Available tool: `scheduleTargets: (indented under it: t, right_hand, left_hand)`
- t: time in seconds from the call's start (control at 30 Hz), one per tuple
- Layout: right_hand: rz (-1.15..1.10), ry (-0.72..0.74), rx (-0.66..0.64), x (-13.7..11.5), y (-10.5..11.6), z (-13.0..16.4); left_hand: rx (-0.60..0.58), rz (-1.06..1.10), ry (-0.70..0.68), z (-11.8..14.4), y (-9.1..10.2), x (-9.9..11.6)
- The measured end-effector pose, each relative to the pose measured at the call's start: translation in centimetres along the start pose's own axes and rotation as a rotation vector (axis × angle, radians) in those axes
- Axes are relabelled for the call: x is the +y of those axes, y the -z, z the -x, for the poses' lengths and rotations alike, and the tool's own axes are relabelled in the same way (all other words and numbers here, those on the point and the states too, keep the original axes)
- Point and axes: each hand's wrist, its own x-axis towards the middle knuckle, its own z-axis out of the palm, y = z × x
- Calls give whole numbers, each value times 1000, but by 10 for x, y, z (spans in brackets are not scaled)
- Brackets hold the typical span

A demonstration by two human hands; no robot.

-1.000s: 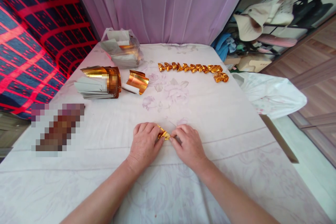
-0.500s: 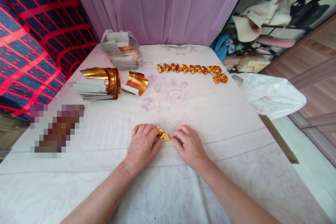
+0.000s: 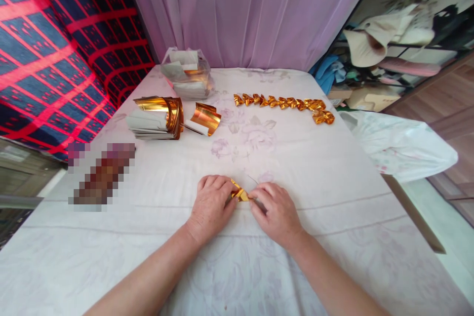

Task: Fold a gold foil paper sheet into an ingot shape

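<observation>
On the near middle of the cloth-covered surface, both hands meet over a small folded gold foil piece. Left of that piece lies a pixelated patch; farther back on the same side sits a stack of gold-and-white foil sheets, with a curled gold sheet just beside it and a clear bag of sheets behind. The left hand rests palm down, its fingers pinched closed on the piece's left end. The right hand does likewise, fingers closed on the right end, the piece touching the cloth between them. Beyond the piece and to its right, a row of folded gold pieces runs across the cloth, well apart from the hands.
</observation>
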Motion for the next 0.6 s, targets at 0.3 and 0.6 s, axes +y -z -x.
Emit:
scheduleTargets:
  t: [0.3, 0.6]
  right_hand:
    - [8, 11, -11, -1, -3, 1]
    - [-38, 23, 46, 2, -1, 2]
  left_hand:
    - [13, -4, -7, -1, -1, -1]
    - [14, -21, 4, 0, -3, 0]
